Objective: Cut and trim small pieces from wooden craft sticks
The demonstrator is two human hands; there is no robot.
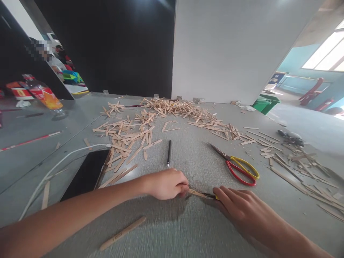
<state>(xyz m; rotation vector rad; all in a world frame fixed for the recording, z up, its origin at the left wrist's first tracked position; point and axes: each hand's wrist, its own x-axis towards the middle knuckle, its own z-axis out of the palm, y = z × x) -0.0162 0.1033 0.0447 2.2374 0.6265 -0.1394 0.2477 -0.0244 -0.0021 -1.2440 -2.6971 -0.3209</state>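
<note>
My left hand (170, 184) is closed, its fingertips pinching one end of a wooden craft stick (197, 193) low over the table. At the stick's other end, my right hand (242, 202) is closed round a small tool with a yellow handle and dark tip (212, 196); most of it is hidden by my fingers. The tip touches or overlaps the stick. Nearer me lies a loose craft stick with a dark mark (123, 233). Beyond my hands are a slim dark craft knife (169, 154) and scissors with red and yellow handles (233, 165).
A large heap of cut craft sticks (182, 107) spreads across the back. More offcuts (303, 165) lie at the right. On the left are a dark phone (87, 173), a white cable (57, 166) and a drink bottle (44, 94). Black and white panels (223, 46) stand behind.
</note>
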